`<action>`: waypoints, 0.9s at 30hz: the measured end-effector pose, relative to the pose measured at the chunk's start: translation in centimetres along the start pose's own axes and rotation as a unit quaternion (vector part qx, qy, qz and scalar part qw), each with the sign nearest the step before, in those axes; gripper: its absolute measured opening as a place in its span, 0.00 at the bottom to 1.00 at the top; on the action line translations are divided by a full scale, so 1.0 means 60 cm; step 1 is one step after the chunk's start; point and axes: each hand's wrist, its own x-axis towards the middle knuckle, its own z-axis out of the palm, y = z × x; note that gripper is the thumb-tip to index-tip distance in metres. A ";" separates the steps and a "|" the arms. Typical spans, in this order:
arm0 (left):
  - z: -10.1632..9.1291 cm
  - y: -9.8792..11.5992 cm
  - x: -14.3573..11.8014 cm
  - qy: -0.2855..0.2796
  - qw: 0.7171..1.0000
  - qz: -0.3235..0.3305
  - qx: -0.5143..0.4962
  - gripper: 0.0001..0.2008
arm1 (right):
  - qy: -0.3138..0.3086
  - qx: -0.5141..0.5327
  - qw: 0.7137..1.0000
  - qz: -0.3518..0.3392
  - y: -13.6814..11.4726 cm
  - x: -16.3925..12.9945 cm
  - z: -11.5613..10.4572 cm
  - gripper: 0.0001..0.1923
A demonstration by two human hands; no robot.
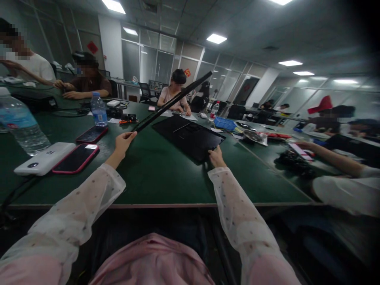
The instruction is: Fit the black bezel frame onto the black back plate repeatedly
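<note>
My left hand [124,145] is closed, thumb and fingers pinching the near end of a long, thin black bar [175,99]. The bar rises off the table and slants up to the far right. At the near right corner of a flat black panel [187,136], my right hand [216,156] is closed on its edge. The panel has a dark raised part near its middle and a thin light line across it. Part of its far edge lies behind the bar. I cannot tell whether the panel rests fully on the green table [160,178].
At left are a large water bottle [22,122], a white power bank [44,158], a red-edged phone [76,158], another phone [92,134] and a smaller bottle [99,109]. A blue basket [225,123] stands beyond the panel. A co-worker's arm [335,156] reaches in from the right.
</note>
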 end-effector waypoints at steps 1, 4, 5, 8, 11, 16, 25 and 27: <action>-0.001 0.003 0.000 0.001 1.000 0.009 0.001 0.24 | -0.007 0.016 0.999 0.030 0.000 0.003 0.000 0.55; -0.001 0.012 -0.002 -0.004 0.999 0.041 0.009 0.22 | -0.040 0.019 0.995 0.085 0.005 0.011 -0.003 0.48; -0.001 0.014 -0.003 -0.007 0.999 0.051 0.013 0.21 | -0.039 0.002 0.996 0.075 0.008 0.014 -0.006 0.44; 0.000 0.016 -0.005 -0.015 0.997 0.070 0.038 0.19 | 0.057 -0.086 0.995 -0.006 0.007 0.024 -0.018 0.33; -0.003 0.015 -0.008 -0.027 0.991 0.087 0.099 0.18 | 0.122 -0.099 0.987 -0.044 -0.016 0.031 -0.037 0.32; -0.007 0.021 -0.019 -0.059 0.958 0.165 0.226 0.16 | -0.045 0.006 0.999 -0.024 -0.084 0.013 -0.056 0.43; -0.013 0.005 -0.009 -0.126 0.903 0.257 0.320 0.16 | -0.046 0.045 0.998 -0.001 -0.083 0.001 -0.063 0.22; -0.016 -0.006 -0.002 -0.142 0.896 0.261 0.330 0.16 | -0.034 0.005 0.999 0.006 -0.065 0.013 -0.056 0.25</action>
